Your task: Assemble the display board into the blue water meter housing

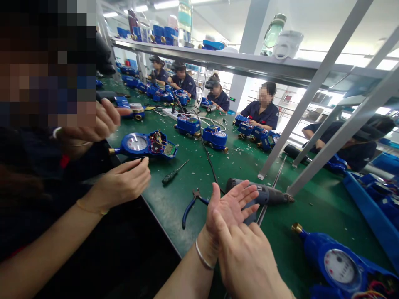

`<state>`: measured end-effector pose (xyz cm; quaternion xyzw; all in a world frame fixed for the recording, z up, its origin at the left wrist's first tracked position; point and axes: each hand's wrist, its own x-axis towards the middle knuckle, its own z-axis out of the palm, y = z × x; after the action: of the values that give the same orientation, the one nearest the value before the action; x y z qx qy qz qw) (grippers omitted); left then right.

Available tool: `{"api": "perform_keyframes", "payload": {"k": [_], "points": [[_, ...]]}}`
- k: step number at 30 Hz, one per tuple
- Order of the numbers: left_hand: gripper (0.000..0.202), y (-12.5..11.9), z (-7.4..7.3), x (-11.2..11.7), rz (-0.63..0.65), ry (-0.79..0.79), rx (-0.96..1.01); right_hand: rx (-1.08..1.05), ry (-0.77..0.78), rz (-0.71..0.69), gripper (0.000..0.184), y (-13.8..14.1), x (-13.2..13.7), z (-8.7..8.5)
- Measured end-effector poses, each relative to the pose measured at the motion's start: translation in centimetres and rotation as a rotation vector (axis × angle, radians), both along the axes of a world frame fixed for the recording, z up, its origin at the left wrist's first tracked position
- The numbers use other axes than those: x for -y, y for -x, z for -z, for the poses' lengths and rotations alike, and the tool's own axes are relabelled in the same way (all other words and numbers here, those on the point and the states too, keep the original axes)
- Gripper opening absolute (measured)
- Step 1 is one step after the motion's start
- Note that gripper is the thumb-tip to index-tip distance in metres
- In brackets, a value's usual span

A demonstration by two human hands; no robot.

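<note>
One view only: the head-worn camera sits above the near edge of the long green-matted workbench (237,162), facing forward and down along it — a wide lens bends the grey metal shelf frame (218,60) overhead. The person's left hand (230,205) and right hand (249,257) lie nearest, low in centre; seated co-workers in dark blue uniforms (263,113) appear far off.

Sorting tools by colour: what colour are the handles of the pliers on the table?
Blue handles on the pliers, clearest in the head view.
</note>
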<state>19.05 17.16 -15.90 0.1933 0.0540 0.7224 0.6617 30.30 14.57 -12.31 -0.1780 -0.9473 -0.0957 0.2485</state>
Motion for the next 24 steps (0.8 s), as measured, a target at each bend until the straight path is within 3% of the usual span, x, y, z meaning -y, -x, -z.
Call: {"api": "perform_keyframes", "payload": {"k": [6, 14, 18, 21, 24], "points": [[0.088, 0.2, -0.2, 0.0, 0.017, -0.016, -0.005, 0.021, 0.022, 0.018, 0.058, -0.2, -0.7, -0.4], [0.083, 0.1, -0.7, 0.2, 0.004, -0.018, 0.006, 0.137, 0.017, 0.286, 0.049, -2.1, -4.0, -3.2], [0.084, 0.1, -0.7, 0.2, 0.008, -0.003, -0.006, 0.216, 0.061, 0.327, 0.045, -2.0, -4.9, -3.9], [0.083, 0.2, -0.8, 0.1, -0.006, 0.006, -0.005, 0.12, 0.026, 0.274, 0.039, -2.7, -4.7, -3.5], [0.076, 0.3, -0.8, 0.2, -0.043, 0.008, -0.016, 0.027, -0.014, 0.228, 0.036, -5.1, -4.7, -1.5]]}}
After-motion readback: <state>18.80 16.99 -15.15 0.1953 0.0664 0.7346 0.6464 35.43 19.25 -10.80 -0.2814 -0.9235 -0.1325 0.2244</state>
